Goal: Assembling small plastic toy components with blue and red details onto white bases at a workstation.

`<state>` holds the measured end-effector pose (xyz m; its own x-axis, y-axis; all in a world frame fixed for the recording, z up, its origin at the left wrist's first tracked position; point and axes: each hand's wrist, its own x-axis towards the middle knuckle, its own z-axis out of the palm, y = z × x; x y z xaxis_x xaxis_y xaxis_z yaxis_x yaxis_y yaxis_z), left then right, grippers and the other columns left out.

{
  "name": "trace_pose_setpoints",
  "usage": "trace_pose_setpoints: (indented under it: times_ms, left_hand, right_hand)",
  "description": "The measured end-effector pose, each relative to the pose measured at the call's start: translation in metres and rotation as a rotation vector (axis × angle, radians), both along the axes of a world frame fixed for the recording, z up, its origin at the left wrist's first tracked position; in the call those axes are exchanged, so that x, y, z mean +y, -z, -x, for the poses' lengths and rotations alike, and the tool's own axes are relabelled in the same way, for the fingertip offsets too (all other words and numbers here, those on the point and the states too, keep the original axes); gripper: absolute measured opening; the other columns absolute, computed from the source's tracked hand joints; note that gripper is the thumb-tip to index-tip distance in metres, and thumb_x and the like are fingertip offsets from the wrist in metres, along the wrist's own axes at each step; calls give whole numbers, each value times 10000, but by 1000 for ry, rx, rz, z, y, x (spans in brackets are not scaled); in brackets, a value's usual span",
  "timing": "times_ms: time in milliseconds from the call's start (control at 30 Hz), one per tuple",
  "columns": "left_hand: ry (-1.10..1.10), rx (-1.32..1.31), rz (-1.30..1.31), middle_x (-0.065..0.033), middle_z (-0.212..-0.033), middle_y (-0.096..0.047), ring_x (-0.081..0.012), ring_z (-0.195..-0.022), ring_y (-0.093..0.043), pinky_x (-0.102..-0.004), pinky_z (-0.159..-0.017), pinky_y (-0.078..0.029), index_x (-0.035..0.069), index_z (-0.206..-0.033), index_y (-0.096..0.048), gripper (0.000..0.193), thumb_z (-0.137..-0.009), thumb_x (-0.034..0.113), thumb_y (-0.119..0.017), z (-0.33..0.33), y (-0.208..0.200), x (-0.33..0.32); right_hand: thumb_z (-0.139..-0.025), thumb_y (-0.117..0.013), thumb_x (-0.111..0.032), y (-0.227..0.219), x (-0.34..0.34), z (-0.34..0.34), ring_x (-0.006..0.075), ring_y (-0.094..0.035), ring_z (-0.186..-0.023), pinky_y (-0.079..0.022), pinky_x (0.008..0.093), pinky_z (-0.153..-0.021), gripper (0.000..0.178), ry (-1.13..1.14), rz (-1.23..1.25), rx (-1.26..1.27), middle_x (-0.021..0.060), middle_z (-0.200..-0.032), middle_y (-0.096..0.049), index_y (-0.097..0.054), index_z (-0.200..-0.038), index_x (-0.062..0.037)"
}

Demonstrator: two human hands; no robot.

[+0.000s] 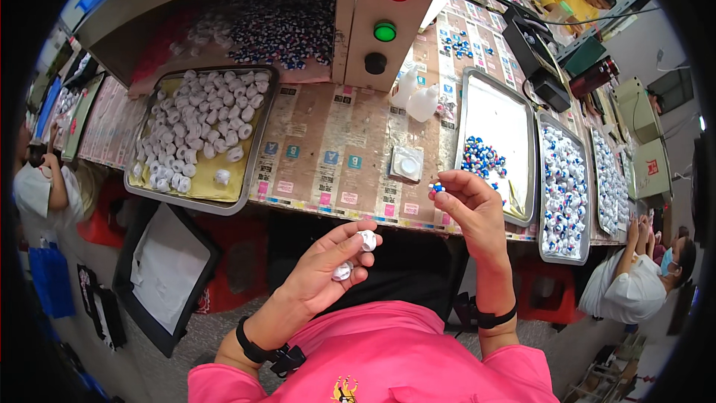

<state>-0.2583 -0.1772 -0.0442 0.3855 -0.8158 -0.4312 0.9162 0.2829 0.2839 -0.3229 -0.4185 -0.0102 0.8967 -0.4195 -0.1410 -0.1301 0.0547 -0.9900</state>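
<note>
My left hand is closed around two small white rounded plastic pieces. One white piece sits at the fingertips, the other white piece lower against the fingers. Between thumb and index finger, my right hand pinches a tiny blue, white and yellow figure part above the table's front edge. The two hands are apart. Beside my right hand stands a metal tray with a heap of blue-and-white parts. A tray of many white pieces lies at the left.
A small square block with a round white top sits mid-table, with white squeeze bottles behind it. A metal housing with red and green lights rises at the back. Further filled trays line the right. Co-workers sit at both sides.
</note>
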Motion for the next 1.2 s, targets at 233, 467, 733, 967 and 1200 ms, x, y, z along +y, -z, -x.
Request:
trace_pose_setpoints:
  times_ms: [233, 467, 733, 967, 1200]
  left_hand:
    - [-6, 6, -32, -63, -1061, -615, -93, -793, -592, -208, -617, -511, 72, -1197, -551, 285, -924, 131, -606, 1, -2, 1]
    - [-28, -11, -60, -55, -1052, -614, -90, -805, -590, -195, -594, -489, 70, -1192, -551, 293, -911, 114, -621, 2, -4, 2]
    - [-59, -34, -72, -45, -1058, -619, -82, -834, -593, -186, -543, -424, 67, -1201, -554, 299, -911, 106, -619, 4, -6, -2]
    - [-93, -79, -146, -15, -1045, -629, -87, -864, -611, -193, -568, -467, 80, -1214, -558, 302, -919, 116, -611, 4, -7, -11]
    - [-58, -79, -107, -6, -1039, -633, -98, -913, -625, -203, -604, -513, 102, -1228, -556, 318, -917, 123, -617, 5, -4, -14]
  right_hand:
    - [-802, -670, 20, 6, 7, -31, 146, -630, -781, -501, 249, -695, 165, 15, 605, -90, 72, -860, -651, -689, -963, -6]
    - [-748, -679, -39, 18, 7, -52, 311, -598, -836, -484, 383, -747, 123, -40, 1056, -87, 108, -848, -645, -697, -869, -52]
    - [-754, -680, -37, 15, 6, -49, 291, -603, -823, -487, 369, -739, 113, -38, 1064, -81, 103, -844, -644, -700, -865, -45]
    - [-772, -718, -45, -13, 27, -22, 158, -630, -717, -494, 268, -621, 150, -86, 626, -81, 94, -881, -671, -707, -920, -26]
    - [-798, -713, -34, -13, 46, 5, 118, -626, -729, -502, 231, -623, 168, -218, 372, -139, 97, -906, -678, -710, -965, -18]
